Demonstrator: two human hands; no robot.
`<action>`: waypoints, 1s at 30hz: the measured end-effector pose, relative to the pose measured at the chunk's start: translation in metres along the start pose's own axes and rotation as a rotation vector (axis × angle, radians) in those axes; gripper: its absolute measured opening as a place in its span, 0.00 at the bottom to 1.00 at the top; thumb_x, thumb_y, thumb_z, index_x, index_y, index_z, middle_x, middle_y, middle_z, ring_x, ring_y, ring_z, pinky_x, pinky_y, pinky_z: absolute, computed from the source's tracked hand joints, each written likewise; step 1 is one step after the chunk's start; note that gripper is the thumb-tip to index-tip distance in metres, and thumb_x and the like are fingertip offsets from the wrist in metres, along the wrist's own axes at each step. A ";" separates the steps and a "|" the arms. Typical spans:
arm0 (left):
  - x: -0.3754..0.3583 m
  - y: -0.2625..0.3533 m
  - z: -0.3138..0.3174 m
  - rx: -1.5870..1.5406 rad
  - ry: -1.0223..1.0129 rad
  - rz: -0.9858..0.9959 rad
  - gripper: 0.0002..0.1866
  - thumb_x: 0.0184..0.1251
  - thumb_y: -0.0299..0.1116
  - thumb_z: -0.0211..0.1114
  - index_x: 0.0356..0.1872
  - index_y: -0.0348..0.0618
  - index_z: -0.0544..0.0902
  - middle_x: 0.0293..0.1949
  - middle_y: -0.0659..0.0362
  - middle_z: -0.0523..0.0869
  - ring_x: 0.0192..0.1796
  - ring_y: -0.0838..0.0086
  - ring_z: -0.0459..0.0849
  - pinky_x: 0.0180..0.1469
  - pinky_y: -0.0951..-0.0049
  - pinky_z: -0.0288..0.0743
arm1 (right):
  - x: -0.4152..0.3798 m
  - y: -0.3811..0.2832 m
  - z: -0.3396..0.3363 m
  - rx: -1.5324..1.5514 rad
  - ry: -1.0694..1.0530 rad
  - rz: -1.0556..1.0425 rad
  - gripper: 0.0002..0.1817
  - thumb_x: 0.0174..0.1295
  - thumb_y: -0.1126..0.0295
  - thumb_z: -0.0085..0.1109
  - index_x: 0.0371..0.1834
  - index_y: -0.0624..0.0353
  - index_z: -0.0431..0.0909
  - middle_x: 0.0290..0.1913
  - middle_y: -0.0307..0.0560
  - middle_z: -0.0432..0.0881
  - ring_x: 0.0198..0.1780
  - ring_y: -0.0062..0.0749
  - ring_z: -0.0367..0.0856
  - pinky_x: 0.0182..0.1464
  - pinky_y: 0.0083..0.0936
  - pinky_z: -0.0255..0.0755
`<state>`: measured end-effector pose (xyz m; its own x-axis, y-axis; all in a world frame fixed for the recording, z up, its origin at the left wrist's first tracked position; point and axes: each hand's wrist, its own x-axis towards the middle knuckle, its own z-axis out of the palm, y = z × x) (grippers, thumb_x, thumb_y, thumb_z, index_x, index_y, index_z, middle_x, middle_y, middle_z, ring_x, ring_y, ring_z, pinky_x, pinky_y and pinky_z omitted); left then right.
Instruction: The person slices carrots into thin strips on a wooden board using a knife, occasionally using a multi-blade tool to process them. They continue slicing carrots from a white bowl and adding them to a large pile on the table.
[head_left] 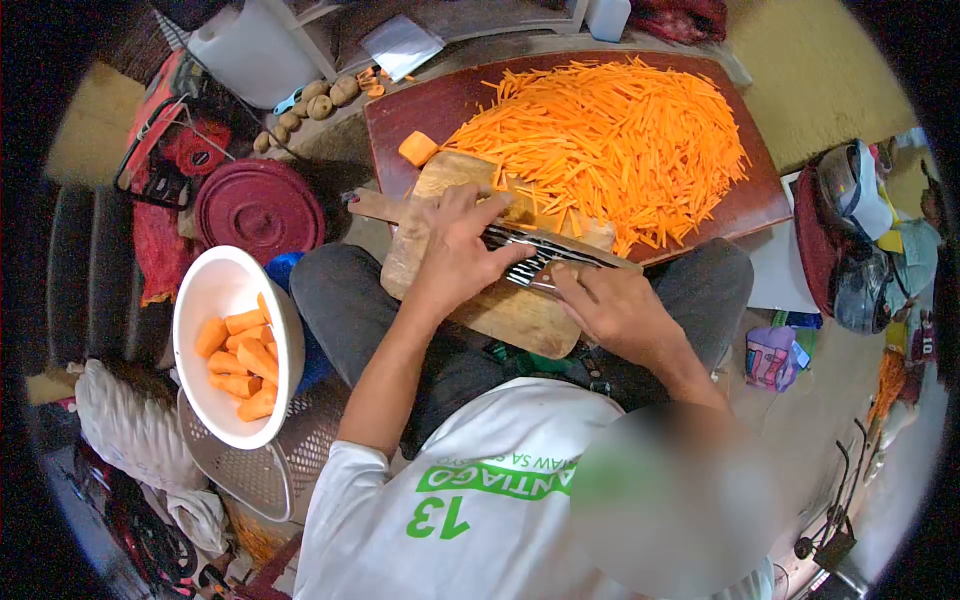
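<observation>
A wooden cutting board (530, 318) lies across my lap, its far edge against a dark red board (755, 205). That board bears a big heap of orange carrot strips (630, 140). My left hand (465, 240) is over the cutting board, fingers spread and bent at the left end of a knife blade with a patterned surface (560, 248). Whatever lies beneath its fingers is mostly hidden. My right hand (610, 305) is closed around the brown knife handle (543, 278). One short carrot chunk (418, 149) sits at the red board's left corner.
On the left, a white bowl (185, 350) holds several peeled carrots (240, 345), above a perforated basket (230, 470). Behind it are a dark red round lid (258, 205) and several potatoes (320, 106). A purple packet (772, 358) lies on the floor at right.
</observation>
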<state>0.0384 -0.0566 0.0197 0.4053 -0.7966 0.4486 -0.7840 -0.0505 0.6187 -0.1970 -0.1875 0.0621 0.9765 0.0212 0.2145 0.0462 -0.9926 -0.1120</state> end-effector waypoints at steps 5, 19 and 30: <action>0.032 -0.013 0.008 0.173 -0.033 0.113 0.29 0.56 0.43 0.85 0.59 0.44 0.89 0.56 0.50 0.84 0.64 0.52 0.78 0.67 0.45 0.60 | 0.000 -0.003 -0.009 -0.034 -0.002 0.015 0.23 0.69 0.71 0.61 0.67 0.66 0.79 0.47 0.53 0.88 0.38 0.46 0.92 0.36 0.41 0.88; 0.042 -0.043 -0.010 -0.012 0.267 -0.089 0.13 0.65 0.28 0.79 0.49 0.37 0.92 0.39 0.49 0.91 0.44 0.54 0.91 0.50 0.54 0.80 | 0.006 -0.010 -0.007 0.715 0.039 0.377 0.19 0.71 0.69 0.69 0.62 0.65 0.84 0.40 0.62 0.88 0.41 0.49 0.91 0.43 0.38 0.83; 0.032 -0.050 -0.015 0.152 0.163 0.068 0.10 0.64 0.25 0.78 0.44 0.35 0.89 0.35 0.47 0.89 0.37 0.47 0.87 0.42 0.52 0.78 | 0.037 0.047 0.003 0.812 0.160 0.760 0.21 0.72 0.69 0.72 0.63 0.68 0.87 0.43 0.48 0.93 0.45 0.20 0.88 0.51 0.26 0.82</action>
<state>0.0975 -0.0704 0.0132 0.4099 -0.6938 0.5922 -0.8690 -0.0997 0.4846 -0.1579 -0.2327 0.0622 0.7737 -0.6304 -0.0633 -0.3694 -0.3676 -0.8535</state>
